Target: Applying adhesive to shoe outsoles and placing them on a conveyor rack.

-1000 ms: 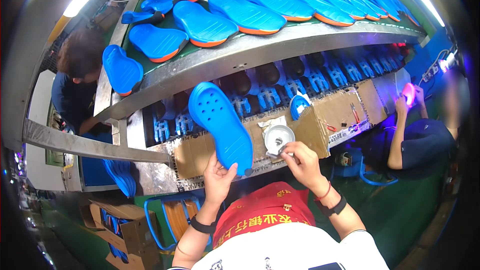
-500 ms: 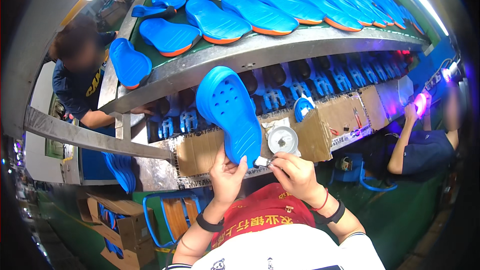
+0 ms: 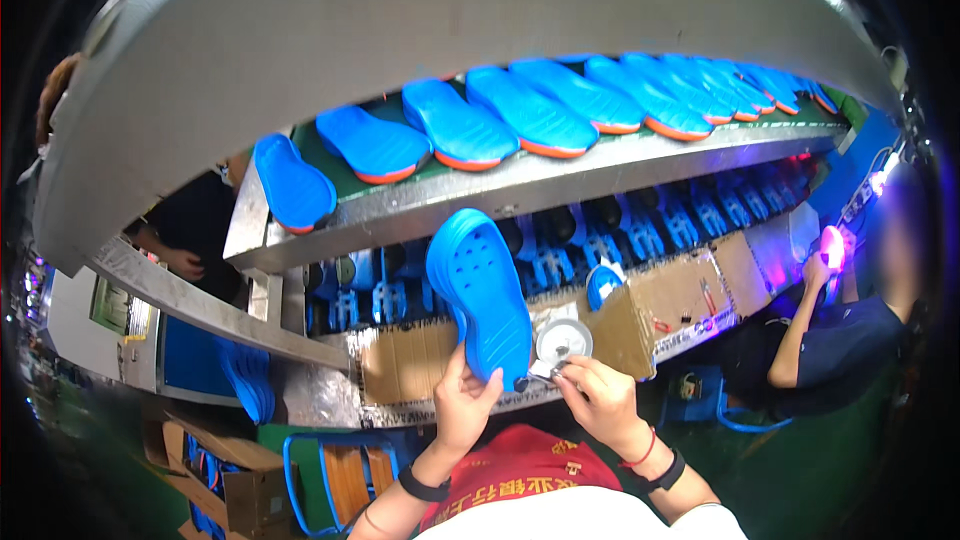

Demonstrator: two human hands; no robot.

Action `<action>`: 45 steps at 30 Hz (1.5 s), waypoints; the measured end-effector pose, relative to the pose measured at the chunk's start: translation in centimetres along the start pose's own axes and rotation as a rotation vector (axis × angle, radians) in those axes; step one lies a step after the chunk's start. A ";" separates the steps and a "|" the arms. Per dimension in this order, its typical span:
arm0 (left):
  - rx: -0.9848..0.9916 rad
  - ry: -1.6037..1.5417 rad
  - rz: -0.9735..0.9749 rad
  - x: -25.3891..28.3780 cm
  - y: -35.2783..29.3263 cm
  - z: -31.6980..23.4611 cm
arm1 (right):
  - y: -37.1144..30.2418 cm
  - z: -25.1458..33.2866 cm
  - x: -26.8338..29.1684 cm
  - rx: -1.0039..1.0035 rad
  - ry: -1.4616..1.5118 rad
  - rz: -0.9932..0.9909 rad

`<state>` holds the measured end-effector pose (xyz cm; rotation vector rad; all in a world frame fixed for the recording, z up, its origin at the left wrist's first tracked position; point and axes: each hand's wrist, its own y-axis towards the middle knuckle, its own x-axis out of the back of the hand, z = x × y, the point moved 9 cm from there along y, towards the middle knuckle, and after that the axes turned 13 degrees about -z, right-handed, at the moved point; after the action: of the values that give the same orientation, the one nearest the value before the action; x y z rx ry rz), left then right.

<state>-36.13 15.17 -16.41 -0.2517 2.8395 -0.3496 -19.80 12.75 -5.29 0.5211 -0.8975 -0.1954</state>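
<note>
My left hand grips a blue clog by its heel end, thumb on top. The clog is tilted up, its holed toe pointing away from me. Close to the heel's right side, my right hand pinches a small whitish, partly shiny piece; its exact kind cannot be made out. Dark spots the heel end near it. Just beyond my right fingers sits a round white dish with something small in it.
Blue clogs with orange edges line the raised green conveyor, under a broad grey beam. Below are blue shoe racks, cardboard and red-handled pliers. A co-worker is at right, another person's hand at left.
The view has shifted, so the grey beam now covers the top. The small piece has moved slightly away from the clog's heel. The person at left is mostly hidden.
</note>
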 end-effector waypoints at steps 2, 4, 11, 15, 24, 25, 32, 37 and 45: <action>-0.012 -0.012 0.027 -0.4 0.3 -0.8 | 0.4 -1.0 2.0 -0.139 0.045 -0.087; -0.021 -0.021 0.054 -0.9 1.1 -2.1 | 0.6 -1.8 3.8 -0.224 0.070 -0.162; 0.001 -0.182 0.251 -4.0 4.1 -5.5 | -0.1 -4.0 8.0 -0.278 0.002 -0.305; 0.098 -0.150 0.260 -5.0 5.1 -8.1 | -0.5 -4.5 8.9 -0.316 -0.038 -0.303; 0.012 -0.218 0.155 -1.7 10.9 -11.9 | -1.0 -5.7 7.8 -0.347 -0.018 -0.288; -0.005 -0.213 0.115 -0.9 11.9 -13.0 | -0.8 -5.7 7.6 -0.332 -0.027 -0.286; -0.095 -0.276 -0.129 8.3 23.6 -18.2 | -0.9 -5.8 6.3 -0.304 -0.009 -0.270; -0.006 -0.597 -0.248 13.4 31.2 -17.5 | -1.4 -5.2 4.9 -0.326 -0.015 -0.215; -0.359 -0.492 -0.440 20.1 35.7 -20.6 | -1.5 -3.8 2.4 -0.268 0.013 -0.103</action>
<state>-65.96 49.66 -11.30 -0.9041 2.3184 0.1355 -15.27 11.87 -6.29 0.3189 -0.8175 -0.3996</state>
